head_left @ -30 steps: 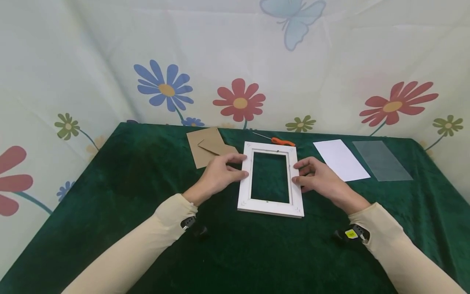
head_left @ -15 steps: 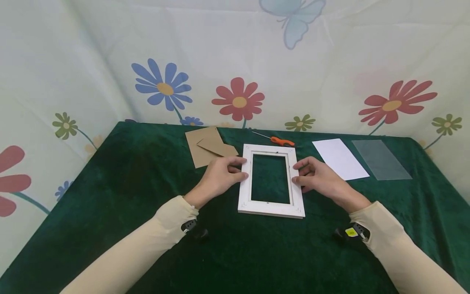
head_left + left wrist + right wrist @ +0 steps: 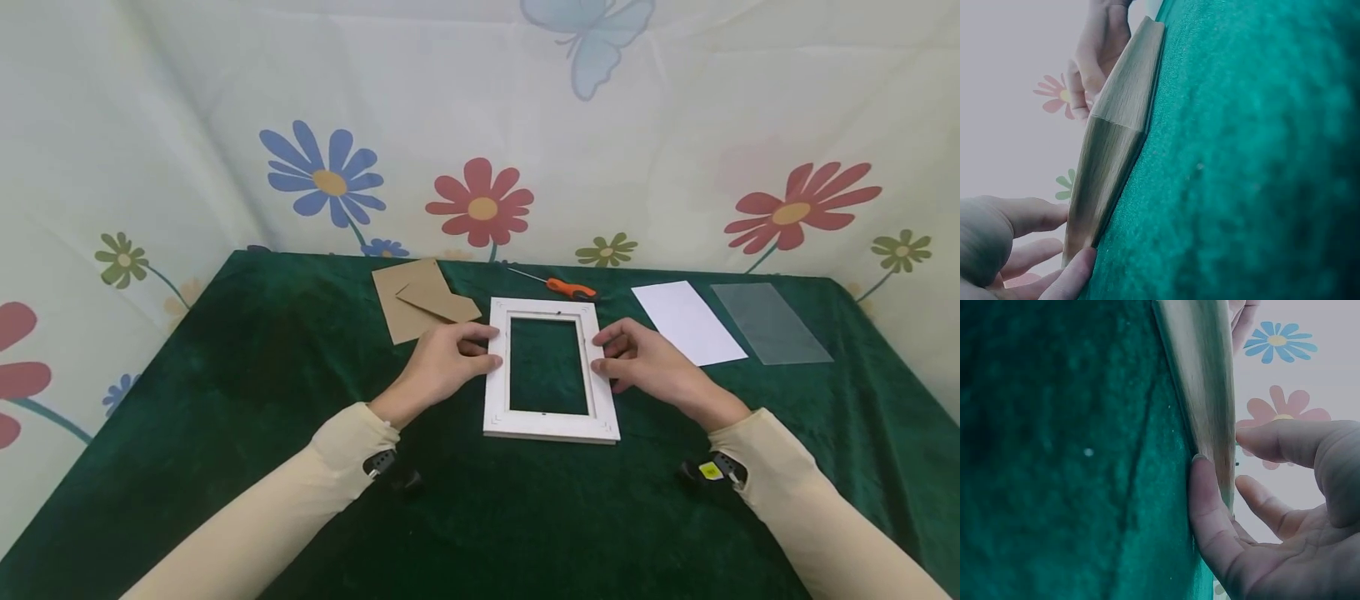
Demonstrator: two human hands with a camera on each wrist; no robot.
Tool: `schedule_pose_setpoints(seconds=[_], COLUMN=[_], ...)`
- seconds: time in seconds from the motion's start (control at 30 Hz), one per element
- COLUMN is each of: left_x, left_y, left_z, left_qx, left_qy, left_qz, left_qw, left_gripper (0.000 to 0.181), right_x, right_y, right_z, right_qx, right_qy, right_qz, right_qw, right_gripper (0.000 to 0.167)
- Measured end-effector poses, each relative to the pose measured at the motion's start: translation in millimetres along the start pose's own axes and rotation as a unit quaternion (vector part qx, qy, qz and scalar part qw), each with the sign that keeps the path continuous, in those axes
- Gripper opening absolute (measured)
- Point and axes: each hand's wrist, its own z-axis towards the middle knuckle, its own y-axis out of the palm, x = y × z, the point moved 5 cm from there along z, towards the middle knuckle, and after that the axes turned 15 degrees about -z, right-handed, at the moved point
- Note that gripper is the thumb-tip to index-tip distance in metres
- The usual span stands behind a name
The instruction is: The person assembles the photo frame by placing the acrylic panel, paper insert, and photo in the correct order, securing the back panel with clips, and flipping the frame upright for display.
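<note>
A white picture frame [image 3: 551, 425] with an open middle lies on the green cloth in the head view, little metal points along its inner rim. My left hand [image 3: 441, 365] pinches its left side between thumb and fingers. The right side is held the same way by my right hand [image 3: 660, 367]. Seen from the left wrist, the frame's outer edge [image 3: 1119, 112] has a wood grain and sits on or just above the cloth, with a finger reaching under it. The right wrist view shows a fingertip [image 3: 1202, 481] low against the other edge.
Behind the left hand lie brown card pieces [image 3: 405, 312], one partly over another. An orange-handled screwdriver [image 3: 570, 288] rests beyond the frame. To the right are a white sheet [image 3: 690, 323] and a clear sheet [image 3: 772, 323]. A flowered curtain [image 3: 660, 125] hangs behind.
The frame's far edge has come down slightly in the head view, and the frame lies flatter. Both hands keep their hold. The whole view has shifted a little.
</note>
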Motion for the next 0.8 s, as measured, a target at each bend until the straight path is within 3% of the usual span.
schedule_pose_setpoints(seconds=[0.43, 0.8], left_x=[-3.8, -3.1], left_y=[-1.6, -3.3], left_z=[0.9, 0.3], left_qx=[-0.022, -0.043], left_qy=[0.01, 0.002], left_qz=[-0.014, -0.014], left_qw=[0.9996, 0.999], left_gripper=[0.045, 0.048], right_x=[-0.7, -1.1], right_y=[-2.4, -19.3], right_z=[-0.4, -1.7], right_qx=[-0.005, -0.004], right_qy=[-0.006, -0.027], right_qz=[-0.012, -0.027], right_qw=[0.9999, 0.9993], right_gripper=[0.049, 0.048])
